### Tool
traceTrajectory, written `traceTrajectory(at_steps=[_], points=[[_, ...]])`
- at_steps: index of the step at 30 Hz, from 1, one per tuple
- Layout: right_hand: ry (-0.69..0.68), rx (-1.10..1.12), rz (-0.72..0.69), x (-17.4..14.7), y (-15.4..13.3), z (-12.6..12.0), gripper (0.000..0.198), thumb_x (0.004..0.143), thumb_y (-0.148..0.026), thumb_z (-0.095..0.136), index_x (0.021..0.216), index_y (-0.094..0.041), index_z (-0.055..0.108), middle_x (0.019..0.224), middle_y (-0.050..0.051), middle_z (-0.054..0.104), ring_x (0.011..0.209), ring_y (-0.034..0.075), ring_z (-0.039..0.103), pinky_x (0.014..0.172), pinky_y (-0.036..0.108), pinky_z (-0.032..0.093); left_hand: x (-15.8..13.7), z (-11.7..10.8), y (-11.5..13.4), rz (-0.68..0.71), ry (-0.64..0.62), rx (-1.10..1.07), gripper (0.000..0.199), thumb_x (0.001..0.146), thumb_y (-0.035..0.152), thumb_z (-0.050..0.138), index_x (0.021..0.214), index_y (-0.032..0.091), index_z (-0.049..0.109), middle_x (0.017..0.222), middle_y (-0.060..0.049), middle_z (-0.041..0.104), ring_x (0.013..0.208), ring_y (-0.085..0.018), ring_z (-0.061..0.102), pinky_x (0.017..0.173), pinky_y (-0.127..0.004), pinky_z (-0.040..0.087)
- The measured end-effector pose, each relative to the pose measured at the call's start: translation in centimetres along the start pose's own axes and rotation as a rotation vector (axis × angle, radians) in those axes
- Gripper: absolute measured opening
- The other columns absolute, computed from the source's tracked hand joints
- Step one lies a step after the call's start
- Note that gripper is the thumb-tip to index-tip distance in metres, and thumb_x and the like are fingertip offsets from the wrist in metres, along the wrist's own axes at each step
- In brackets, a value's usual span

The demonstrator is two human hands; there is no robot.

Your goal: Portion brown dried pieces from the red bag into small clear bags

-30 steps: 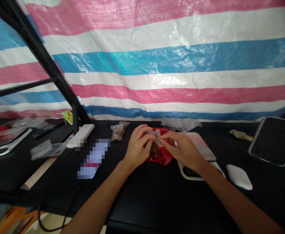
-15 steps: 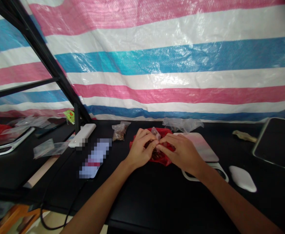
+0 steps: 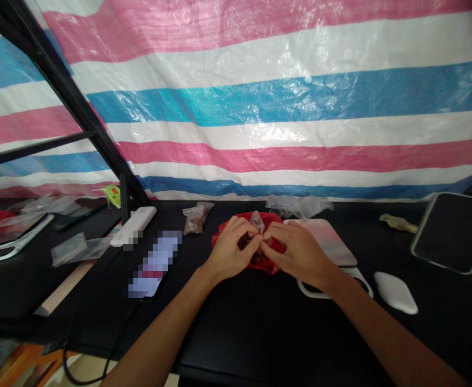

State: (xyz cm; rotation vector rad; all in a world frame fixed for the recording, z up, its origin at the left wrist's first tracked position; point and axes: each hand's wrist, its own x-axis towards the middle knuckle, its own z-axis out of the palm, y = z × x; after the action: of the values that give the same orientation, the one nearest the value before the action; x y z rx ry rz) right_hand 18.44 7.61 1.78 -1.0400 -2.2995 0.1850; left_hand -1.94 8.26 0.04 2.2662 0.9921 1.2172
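My left hand [image 3: 236, 243] and my right hand [image 3: 288, 246] meet over a red plastic bag [image 3: 270, 264] on the black table. Between their fingertips is a small clear plastic bag [image 3: 256, 219], its upper part showing above the fingers. Both hands pinch it, thumbs and forefingers almost touching. Small brown pieces lie in the opened red bag, partly covered by my hands. Right of it, partly under my right hand and wrist, is a white kitchen scale [image 3: 335, 244] with a pale pinkish platform. Two small filled clear bags [image 3: 194, 220] lie to the left.
Clear plastic bags [image 3: 298, 205] lie behind the scale. At right are a white rounded case [image 3: 395, 293], a dried brownish piece [image 3: 398, 222] and a dark-screened device [image 3: 453, 232]. At left are a lit phone [image 3: 155, 266], a white power strip [image 3: 134, 226], a cable and a black metal frame [image 3: 99, 141].
The view has shifted slightly, so things on the table appear a little further left. My hands keep their pinch on the small clear bag, with only slight finger movement.
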Motion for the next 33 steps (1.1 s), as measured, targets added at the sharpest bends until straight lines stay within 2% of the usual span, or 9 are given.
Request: traceTrajectory(at_steps=[7, 14, 18, 21, 24, 26, 28, 30, 33], points=[[-0.030, 0.129, -0.006, 0.1, 0.3, -0.1, 0.009, 0.098, -0.025, 0.064, 0.089, -0.023, 0.068, 0.094, -0.001, 0.074, 0.083, 0.017, 0.065, 0.078, 0.032, 0.038, 0.1, 0.0, -0.3, 0.011, -0.024, -0.070, 0.022, 0.104, 0.030, 0.053, 0.088, 0.020, 0.063, 0.087, -0.003, 0.066, 0.086, -0.018, 0.055, 0.085, -0.035, 0.040], [-0.021, 0.160, 0.036, 0.1, -0.1, 0.1, 0.013, 0.096, -0.020, 0.059, 0.087, -0.023, 0.067, 0.087, -0.002, 0.073, 0.077, 0.015, 0.063, 0.077, 0.031, 0.038, 0.1, 0.0, -0.2, 0.020, -0.046, -0.043, 0.020, 0.105, 0.025, 0.050, 0.087, 0.020, 0.058, 0.087, -0.002, 0.062, 0.087, -0.017, 0.053, 0.084, -0.034, 0.040], [0.032, 0.040, 0.062, 0.2, 0.1, 0.5, 0.013, 0.088, -0.018, 0.061, 0.076, -0.022, 0.060, 0.077, -0.003, 0.067, 0.068, 0.014, 0.056, 0.072, 0.032, 0.034, 0.0, 0.2, 0.0, 0.035, -0.040, 0.070, 0.018, 0.099, 0.017, 0.053, 0.082, 0.021, 0.050, 0.084, -0.001, 0.055, 0.086, -0.018, 0.049, 0.078, -0.032, 0.039], [0.130, -0.064, 0.088, 0.3, 0.2, 0.3, 0.018, 0.082, -0.015, 0.062, 0.069, -0.022, 0.051, 0.069, -0.003, 0.062, 0.063, 0.014, 0.052, 0.070, 0.033, 0.032, -0.1, 0.3, -0.1, 0.037, 0.020, 0.132, 0.019, 0.094, 0.012, 0.054, 0.079, 0.021, 0.046, 0.082, 0.000, 0.050, 0.082, -0.017, 0.048, 0.072, -0.030, 0.037], [0.219, -0.090, 0.117, 0.3, -0.1, -0.3, 0.020, 0.085, -0.018, 0.059, 0.068, -0.022, 0.050, 0.067, -0.002, 0.063, 0.062, 0.015, 0.054, 0.071, 0.034, 0.032, -0.3, 0.2, -0.3, 0.017, 0.069, 0.100, 0.016, 0.097, 0.013, 0.052, 0.083, 0.021, 0.047, 0.086, 0.000, 0.048, 0.079, -0.015, 0.049, 0.070, -0.029, 0.037], [0.200, -0.061, 0.146, 0.3, -0.5, -0.7, 0.018, 0.095, -0.025, 0.053, 0.078, -0.022, 0.058, 0.072, -0.001, 0.068, 0.067, 0.018, 0.060, 0.073, 0.036, 0.035, -0.3, 0.2, -0.3, 0.026, 0.120, 0.039, 0.014, 0.100, 0.016, 0.051, 0.086, 0.021, 0.050, 0.088, 0.000, 0.049, 0.080, -0.014, 0.050, 0.071, -0.028, 0.039], [0.139, -0.034, 0.196, 0.3, -0.8, -0.9, 0.022, 0.103, -0.033, 0.046, 0.105, -0.022, 0.064, 0.085, 0.002, 0.075, 0.079, 0.022, 0.067, 0.078, 0.038, 0.039, -0.2, 0.2, -0.2, 0.022, 0.202, -0.037, 0.016, 0.102, 0.019, 0.050, 0.087, 0.020, 0.052, 0.089, -0.001, 0.051, 0.081, -0.014, 0.051, 0.073, -0.028, 0.041], [0.083, -0.011, 0.242, 0.4, -0.9, -0.7, 0.036, 0.106, -0.039, 0.042, 0.134, -0.020, 0.056, 0.099, 0.006, 0.079, 0.092, 0.027, 0.071, 0.086, 0.042, 0.042, -0.1, 0.3, 0.0, 0.002, 0.248, -0.133, 0.018, 0.104, 0.022, 0.049, 0.087, 0.020, 0.053, 0.090, -0.001, 0.053, 0.081, -0.014, 0.053, 0.074, -0.028, 0.043], [0.060, 0.067, 0.280, 0.4, -0.2, 0.0, 0.051, 0.107, -0.043, 0.040, 0.153, -0.020, 0.041, 0.107, 0.008, 0.079, 0.101, 0.030, 0.072, 0.094, 0.047, 0.045, 0.0, 0.5, 0.2, -0.018, 0.174, -0.294, 0.019, 0.106, 0.025, 0.045, 0.091, 0.020, 0.055, 0.100, -0.004, 0.060, 0.088, -0.015, 0.058, 0.079, -0.028, 0.047]])
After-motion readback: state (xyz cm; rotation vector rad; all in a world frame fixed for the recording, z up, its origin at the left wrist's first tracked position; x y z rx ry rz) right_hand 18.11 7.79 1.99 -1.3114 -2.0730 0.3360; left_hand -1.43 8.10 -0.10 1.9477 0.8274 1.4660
